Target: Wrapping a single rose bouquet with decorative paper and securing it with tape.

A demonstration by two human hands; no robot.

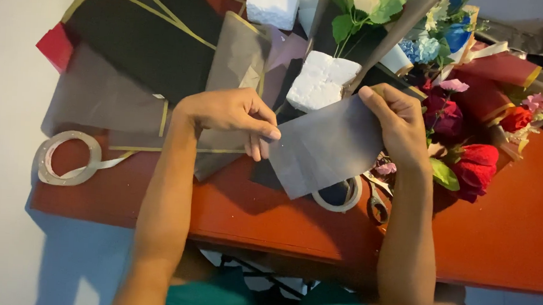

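We are gripping a grey paper sheet (324, 146) in both the left hand (233, 116) and the right hand (397, 125), unfolded yet; flowers (469, 163) are waiting right.

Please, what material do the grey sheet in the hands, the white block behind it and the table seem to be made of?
The grey sheet looks like thin matte wrapping paper or film: it bends between the left hand and right hand. The white block seems to be foam, with a grainy, crumbly surface. The table looks like wood with a glossy red-brown finish.
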